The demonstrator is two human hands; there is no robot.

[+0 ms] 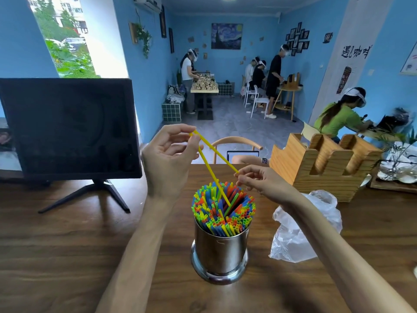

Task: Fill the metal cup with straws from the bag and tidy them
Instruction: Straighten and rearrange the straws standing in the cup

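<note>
The left hand (168, 158) pinches the upper ends of two thin yellow straws (208, 162) between thumb and fingertips, the other fingers loosely curled; the right hand (262, 182) pinches the lower end of one of them between thumb and forefinger, just above the cup. The second yellow straw slants down from the left hand into the middle of the bundle of straws (223, 210) — green, blue, orange, red and yellow plastic tubes, open ends up, packed tight and fanning a little past the rim. They stand in the metal cup (220, 256), a shiny cylinder with a flared base, upright on the dark wooden table (67, 245) between the two forearms. Just to the right of the cup lies the bag (300, 233), thin clear plastic, crumpled, partly under the right forearm. Behind it sits a wooden holder (325, 166) of pale grain with deep slots cut in its top. At the table's left stands a black monitor (67, 127) on a splayed foot, its screen dark. On a white panel at the far right wall runs dark handwritten Chinese writing (356, 54) — too blurred to read with confidence.
</note>
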